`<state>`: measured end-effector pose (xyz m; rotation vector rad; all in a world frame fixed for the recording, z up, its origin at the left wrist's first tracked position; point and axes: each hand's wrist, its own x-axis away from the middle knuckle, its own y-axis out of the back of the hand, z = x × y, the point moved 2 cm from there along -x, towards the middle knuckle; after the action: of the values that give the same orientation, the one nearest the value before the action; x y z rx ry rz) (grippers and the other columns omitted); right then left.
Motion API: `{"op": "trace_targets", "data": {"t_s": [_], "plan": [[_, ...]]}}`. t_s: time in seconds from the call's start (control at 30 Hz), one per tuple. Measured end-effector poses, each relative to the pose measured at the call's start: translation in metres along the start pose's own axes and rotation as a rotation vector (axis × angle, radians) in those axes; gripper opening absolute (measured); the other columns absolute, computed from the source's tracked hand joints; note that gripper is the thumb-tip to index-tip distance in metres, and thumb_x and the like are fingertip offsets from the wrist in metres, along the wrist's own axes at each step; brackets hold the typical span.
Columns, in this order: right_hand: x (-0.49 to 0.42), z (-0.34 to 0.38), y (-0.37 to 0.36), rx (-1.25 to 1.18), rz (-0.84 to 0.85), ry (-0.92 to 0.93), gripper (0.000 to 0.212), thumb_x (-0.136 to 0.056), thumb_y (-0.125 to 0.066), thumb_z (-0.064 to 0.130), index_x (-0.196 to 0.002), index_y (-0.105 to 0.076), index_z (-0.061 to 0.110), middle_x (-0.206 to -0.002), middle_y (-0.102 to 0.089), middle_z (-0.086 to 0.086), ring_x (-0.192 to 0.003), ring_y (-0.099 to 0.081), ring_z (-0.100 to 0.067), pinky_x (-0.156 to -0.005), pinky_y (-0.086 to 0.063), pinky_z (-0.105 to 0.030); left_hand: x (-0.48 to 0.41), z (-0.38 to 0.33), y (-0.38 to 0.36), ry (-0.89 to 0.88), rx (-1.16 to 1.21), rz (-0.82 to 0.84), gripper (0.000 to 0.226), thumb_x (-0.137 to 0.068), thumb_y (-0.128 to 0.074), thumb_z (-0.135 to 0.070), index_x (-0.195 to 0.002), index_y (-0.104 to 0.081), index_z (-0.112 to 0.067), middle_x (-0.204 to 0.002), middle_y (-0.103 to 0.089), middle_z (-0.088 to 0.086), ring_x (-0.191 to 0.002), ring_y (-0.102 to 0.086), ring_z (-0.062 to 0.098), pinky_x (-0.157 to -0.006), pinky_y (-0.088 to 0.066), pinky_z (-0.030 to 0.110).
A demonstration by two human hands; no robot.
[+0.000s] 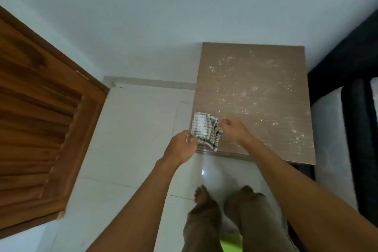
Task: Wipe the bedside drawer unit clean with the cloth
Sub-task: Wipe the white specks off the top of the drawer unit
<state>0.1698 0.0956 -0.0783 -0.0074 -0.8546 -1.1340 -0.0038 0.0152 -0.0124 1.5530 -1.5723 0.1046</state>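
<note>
Holding small white black-checked cloth (206,130) over near-left corner of speckled brown wood-grain drawer unit top (255,96): left hand (182,147), right hand (233,129) both pinching edges. Dirty surface lying ahead-right; right hand nearer.

Dim, soft pic; glare spot on floor tile (203,172), wide-angle edge warp.

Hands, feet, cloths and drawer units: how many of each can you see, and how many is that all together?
Hands: 2, the left and the right, both holding the cloth
Feet: 2, one and the other, on the floor
Cloths: 1, checked
Drawer units: 1, its top speckled white
Total: 6
</note>
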Motion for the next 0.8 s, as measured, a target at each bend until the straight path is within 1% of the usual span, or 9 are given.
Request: {"op": "trace_targets", "data": {"t_s": [0.1,0.17,0.23,0.4,0.5,0.6,0.67,0.73,0.8], "plan": [[-0.022,-0.012,-0.028,-0.005,-0.048,-0.056,0.05,-0.092,-0.056,0.037,-0.137,-0.048,0.015,-0.137,-0.052,-0.007,-0.124,-0.05,-0.026,-0.1,-0.04,-0.036,-0.026,0.016,-0.017,0.003,-0.028,0.053,0.032,-0.097,-0.051,-0.023,-0.127,-0.059,-0.019,-0.109,-0.055,-0.009,-0.097,-0.05,0.007,-0.081,-0.038,0.02],[-0.037,-0.024,-0.046,0.041,-0.095,-0.081,0.063,-0.083,-0.053,0.058,-0.136,-0.046,0.024,-0.134,-0.053,-0.005,-0.122,-0.052,-0.027,-0.099,-0.046,-0.048,-0.046,0.028,-0.03,0.014,-0.054,0.042,0.035,-0.091,-0.052,-0.033,-0.124,-0.06,-0.024,-0.115,-0.062,-0.004,-0.097,-0.059,0.011,-0.084,-0.049,0.026],[-0.048,-0.031,-0.061,0.131,-0.185,-0.084,0.07,-0.075,-0.05,0.069,-0.131,-0.047,0.027,-0.126,-0.056,-0.002,-0.115,-0.056,-0.026,-0.091,-0.05,-0.049,-0.066,0.042,-0.04,0.034,-0.082,0.015,0.042,-0.085,-0.048,-0.04,-0.123,-0.058,-0.028,-0.112,-0.063,0.002,-0.097,-0.064,0.017,-0.085,-0.056,0.037],[-0.058,-0.027,-0.075,0.314,-0.341,-0.094,0.064,-0.081,-0.059,0.06,-0.131,-0.049,0.022,-0.125,-0.059,-0.003,-0.115,-0.055,-0.024,-0.092,-0.049,-0.043,-0.092,0.048,-0.052,0.037,-0.102,-0.077,0.028,-0.097,-0.046,-0.023,-0.12,-0.06,-0.024,-0.109,-0.064,0.003,-0.095,-0.064,0.018,-0.082,-0.058,0.038],[-0.063,-0.024,-0.081,0.339,-0.279,-0.087,0.047,-0.088,-0.058,0.05,-0.123,-0.059,0.019,-0.111,-0.068,-0.005,-0.102,-0.063,-0.026,-0.081,-0.051,-0.036,-0.094,0.044,-0.051,0.078,-0.049,-0.107,0.032,-0.101,-0.041,-0.015,-0.127,-0.06,-0.015,-0.114,-0.064,0.0,-0.092,-0.057,0.012,-0.076,-0.05,0.024],[-0.062,-0.018,-0.081,0.204,-0.212,0.002,0.038,-0.09,-0.058,0.043,-0.118,-0.063,0.018,-0.106,-0.067,-0.003,-0.093,-0.063,-0.023,-0.078,-0.051,-0.034,-0.097,0.04,-0.048,0.125,0.032,-0.112,0.032,-0.102,-0.043,-0.015,-0.128,-0.059,-0.01,-0.116,-0.067,0.006,-0.088,-0.056,0.012,-0.065,-0.044,0.015],[-0.057,-0.015,-0.074,0.007,-0.188,0.065,0.028,-0.09,-0.062,0.037,-0.109,-0.065,0.018,-0.094,-0.065,0.0,-0.079,-0.059,-0.013,-0.068,-0.046,-0.028,-0.101,0.038,-0.045,0.141,0.118,-0.096,0.029,-0.101,-0.044,-0.017,-0.124,-0.062,-0.012,-0.112,-0.069,0.009,-0.085,-0.062,0.013,-0.054,-0.044,0.008],[-0.049,-0.01,-0.06,-0.191,-0.152,0.098,0.016,-0.09,-0.065,0.032,-0.099,-0.065,0.019,-0.077,-0.063,0.007,-0.062,-0.054,-0.003,-0.057,-0.043,-0.018,-0.104,0.031,-0.04,0.153,0.206,-0.045,0.026,-0.101,-0.045,-0.018,-0.115,-0.066,-0.013,-0.105,-0.072,0.006,-0.084,-0.066,0.012,-0.058,-0.049,0.01],[-0.039,-0.002,-0.044,-0.36,-0.13,0.121,0.014,-0.091,-0.064,0.03,-0.1,-0.064,0.02,-0.076,-0.066,0.008,-0.063,-0.06,-0.002,-0.057,-0.049,-0.017,-0.106,0.021,-0.035,0.168,0.291,0.03,0.022,-0.1,-0.05,-0.023,-0.11,-0.069,-0.015,-0.098,-0.074,0.001,-0.084,-0.07,0.01,-0.069,-0.056,0.019]]}}
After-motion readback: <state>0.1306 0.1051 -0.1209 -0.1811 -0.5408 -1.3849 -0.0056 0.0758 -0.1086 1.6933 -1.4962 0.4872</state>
